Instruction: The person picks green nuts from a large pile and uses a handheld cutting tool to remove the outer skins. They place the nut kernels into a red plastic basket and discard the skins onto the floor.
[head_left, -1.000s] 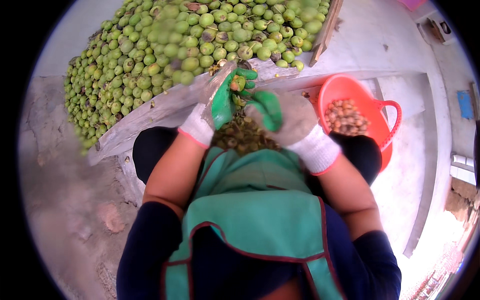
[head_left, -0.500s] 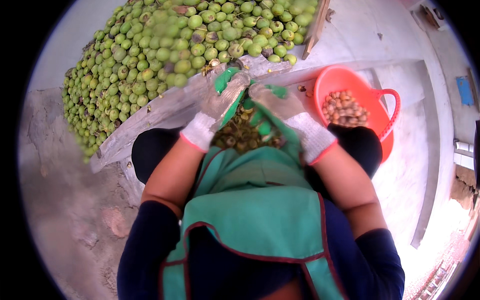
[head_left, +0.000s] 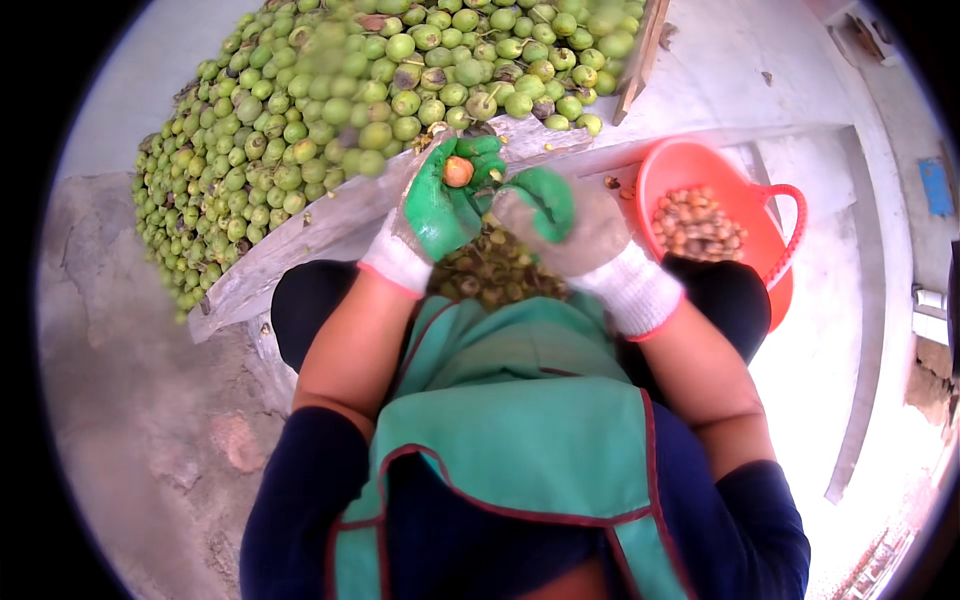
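Observation:
A round orange-brown nut (head_left: 458, 172) rests in the palm of my left hand (head_left: 435, 205), whose green-faced glove is turned up with the fingers curled about the nut. Close to its right is my right hand (head_left: 560, 222), in the same kind of white-cuffed glove, fingers bent inward and partly smeared by motion. Whatever those right fingers hold, if anything, is hidden. Below both hands, between my knees, lies a heap of green-brown husk pieces (head_left: 490, 268). My green apron (head_left: 510, 450) spreads over my lap.
A large pile of round green fruits (head_left: 300, 130) lies behind a pale wooden board (head_left: 290, 235). At the right stands a red basket (head_left: 770, 225) with a looped handle, holding several brown nuts (head_left: 700, 225). Another wooden plank (head_left: 640, 65) edges the pile at the far right.
My hands were together with the left glove's back showing. Now the left palm is turned up with the nut in view, and the right hand has drawn slightly right and nearer to me.

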